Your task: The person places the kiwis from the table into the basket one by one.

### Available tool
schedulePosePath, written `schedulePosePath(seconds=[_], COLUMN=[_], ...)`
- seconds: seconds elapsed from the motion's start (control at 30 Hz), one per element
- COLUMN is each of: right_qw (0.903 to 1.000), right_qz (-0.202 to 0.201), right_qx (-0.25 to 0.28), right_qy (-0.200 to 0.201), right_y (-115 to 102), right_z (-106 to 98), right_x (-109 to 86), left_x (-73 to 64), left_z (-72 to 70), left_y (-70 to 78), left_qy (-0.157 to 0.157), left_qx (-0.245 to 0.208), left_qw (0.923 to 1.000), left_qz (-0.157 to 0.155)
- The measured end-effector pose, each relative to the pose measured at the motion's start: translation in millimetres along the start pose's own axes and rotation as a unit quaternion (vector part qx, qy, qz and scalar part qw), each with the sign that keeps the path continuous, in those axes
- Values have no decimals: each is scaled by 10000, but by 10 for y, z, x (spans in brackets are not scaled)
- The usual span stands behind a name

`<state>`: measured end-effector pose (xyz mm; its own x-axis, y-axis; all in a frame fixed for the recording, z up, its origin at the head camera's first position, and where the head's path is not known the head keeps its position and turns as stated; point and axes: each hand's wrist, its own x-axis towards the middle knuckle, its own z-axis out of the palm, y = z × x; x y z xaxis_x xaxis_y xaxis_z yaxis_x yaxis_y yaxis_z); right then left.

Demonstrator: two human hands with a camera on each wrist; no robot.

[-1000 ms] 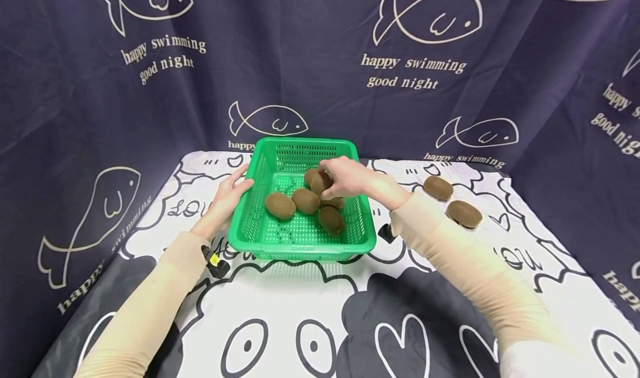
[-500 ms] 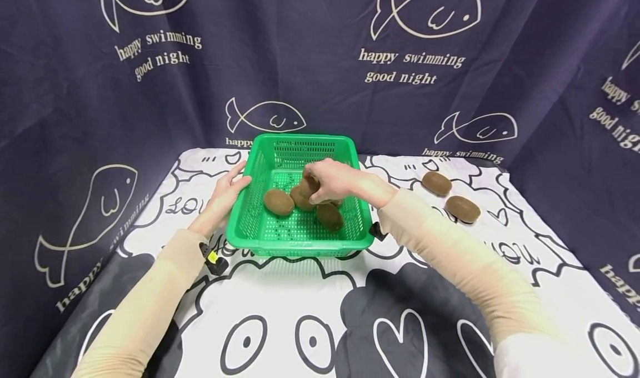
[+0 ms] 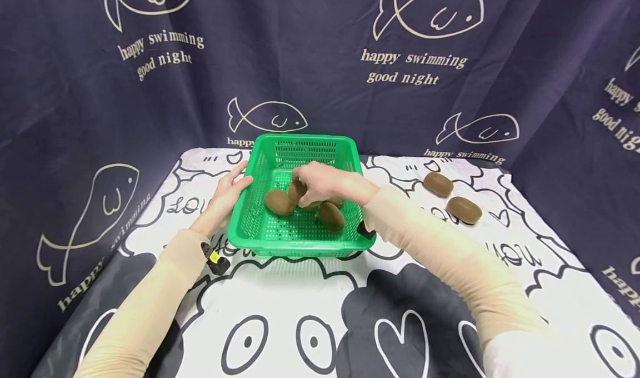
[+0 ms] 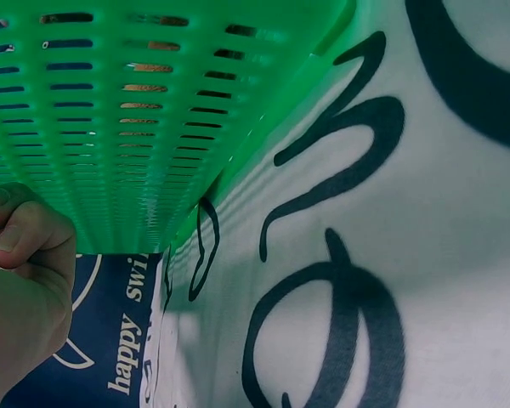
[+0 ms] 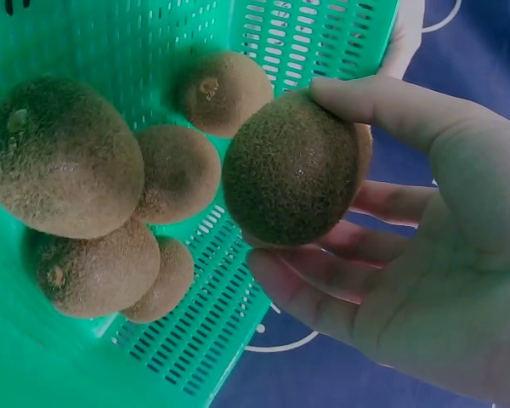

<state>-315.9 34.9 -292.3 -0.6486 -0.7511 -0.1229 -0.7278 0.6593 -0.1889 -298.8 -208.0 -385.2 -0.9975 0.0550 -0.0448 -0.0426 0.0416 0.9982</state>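
Observation:
A green plastic basket [image 3: 300, 248] with slotted walls stands on the patterned cloth. At its left rim is my left hand [image 3: 227, 192]; in the left wrist view its fingers [image 4: 25, 229] curl against the rim. Inside the basket my right hand [image 3: 322, 182] holds a kiwifruit [image 5: 293, 170] between thumb and fingers, above the floor. Several other kiwifruit lie in the basket, among them one at the left [image 3: 279, 202] and one at the front right [image 3: 331, 217]. My right hand partly hides those behind it in the head view.
Two more kiwifruit, a rear one [image 3: 438, 184] and a nearer one [image 3: 464, 210], lie on the cloth right of the basket. Behind the table hangs a dark blue curtain [image 3: 320, 61] with fish drawings. The white, black-patterned cloth [image 3: 280, 306] extends in front of the basket.
My right hand has carried the held kiwifruit leftward inside the basket, from over the right-hand pile to beside the left kiwifruit. The left hand has kept its place at the rim.

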Motion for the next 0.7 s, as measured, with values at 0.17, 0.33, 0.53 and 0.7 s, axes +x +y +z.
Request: schedulePosePath(seconds=[0.17,0.33,0.53,0.7], right_qw=[9999,9996,9979,9945], right_qz=[11,74,63,170], right_qx=[-88,-88,-279,-609], right_qy=[-76,-246,-588,-841], right_y=[5,18,7,-19], right_z=[37,55,88,120], right_x=[65,94,110,131], left_x=[-96,-100,23,83], left_z=[50,44,-6,-30], left_y=[115,118,-26,-104], left_qy=[-1,-14,43,64], left_qx=[25,3,-64,30], left_qw=[10000,9999,10000,9999], left_qz=[-95,-108,-6,80])
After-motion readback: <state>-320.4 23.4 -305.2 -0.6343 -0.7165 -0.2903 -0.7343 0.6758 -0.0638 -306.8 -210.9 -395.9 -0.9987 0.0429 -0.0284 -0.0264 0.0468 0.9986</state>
